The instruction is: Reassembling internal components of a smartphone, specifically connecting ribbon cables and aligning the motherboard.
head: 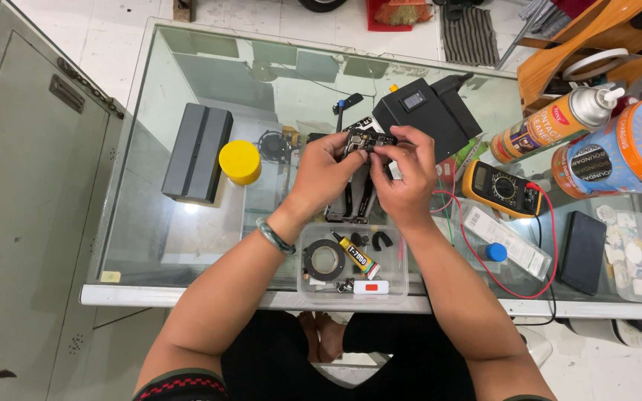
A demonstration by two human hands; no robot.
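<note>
Over the middle of a glass table (187,230), both hands hold a small dark circuit board part (370,139). My left hand (326,169), with a green bangle on its wrist, grips the part's left end. Its right end is pinched by the fingertips of my right hand (409,177). Below the hands lies an opened phone body (357,202). A clear plastic tray (395,286) sits close to me, with a black ring, a small glue tube and little parts inside.
A yellow multimeter (503,189) with red leads lies to the right, beside a dark phone (582,251), a clear box of small pads (633,256), a spray can (555,122) and a blue-orange canister (618,152). On the left are a grey block (196,152) and a yellow cap (240,162); a black box (429,111) stands behind.
</note>
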